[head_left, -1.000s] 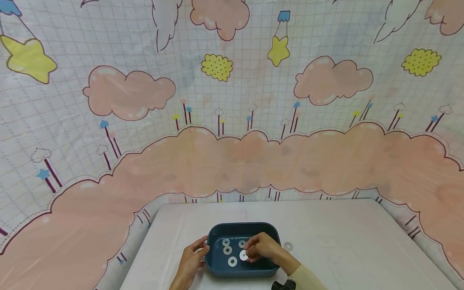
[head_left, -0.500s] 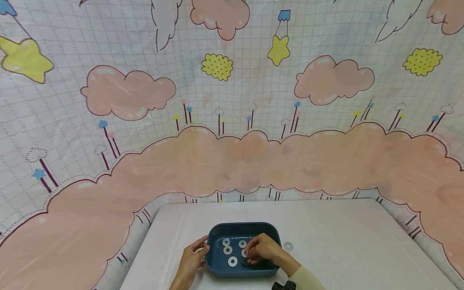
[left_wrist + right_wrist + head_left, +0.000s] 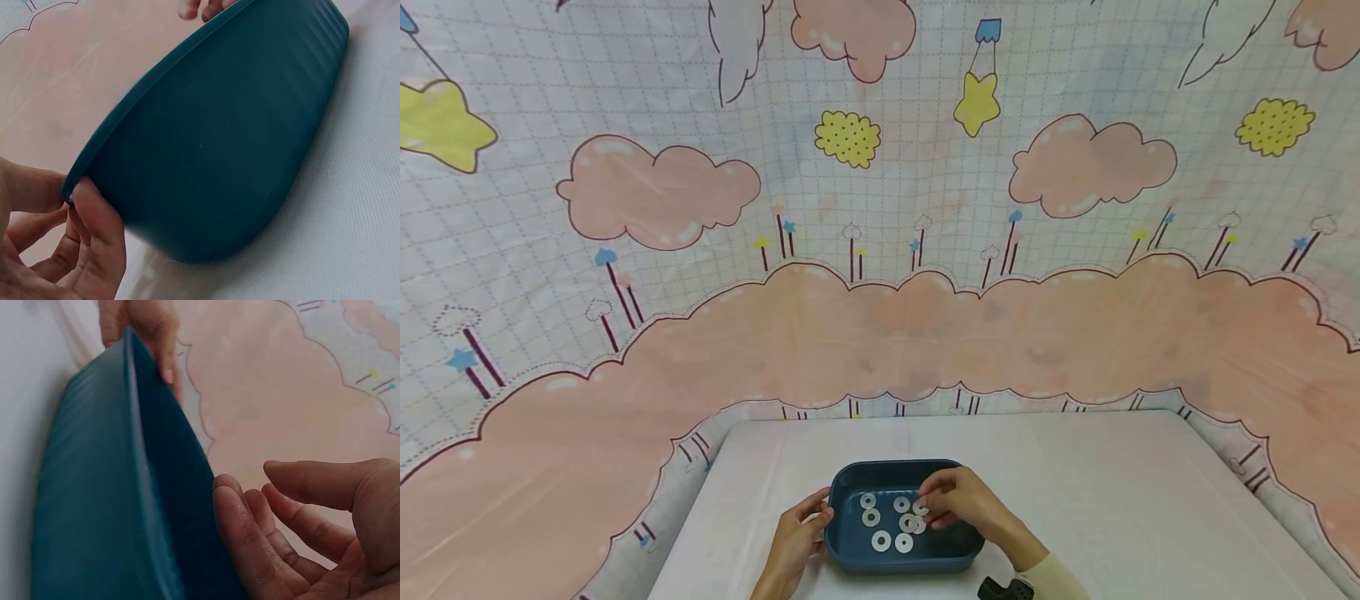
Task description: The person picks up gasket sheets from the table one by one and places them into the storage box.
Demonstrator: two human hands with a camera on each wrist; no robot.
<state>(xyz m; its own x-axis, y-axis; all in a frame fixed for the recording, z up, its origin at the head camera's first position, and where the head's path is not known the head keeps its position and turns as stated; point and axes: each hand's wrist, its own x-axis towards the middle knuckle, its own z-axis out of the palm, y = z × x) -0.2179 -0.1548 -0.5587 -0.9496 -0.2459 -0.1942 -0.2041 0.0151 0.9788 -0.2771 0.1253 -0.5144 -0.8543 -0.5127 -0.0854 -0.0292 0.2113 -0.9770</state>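
Observation:
A dark blue tray (image 3: 857, 557) stands on the table, with several pale flat ring washers (image 3: 882, 541) lying apart or overlapping on its floor. My left hand (image 3: 795, 533) grips the tray's left end; in the left wrist view, thumb and fingers (image 3: 100, 234) pinch its rim. My right hand (image 3: 966, 504) is over the tray's right side, fingertips beside a washer (image 3: 920, 506) they partly cover. In the right wrist view, the right hand's thumb (image 3: 319, 481) and fingers stand apart, with no washer showing between them.
A white cloth covers the table (image 3: 1075, 483). Behind it hangs a printed curtain (image 3: 925, 333) with clouds and stars. A black wrist strap (image 3: 1006, 588) shows by the right sleeve (image 3: 1054, 579).
My right hand has shifted right and slightly up, uncovering more washers in the tray. The washer right of the tray no longer shows where the right hand now lies. The left hand has stayed put.

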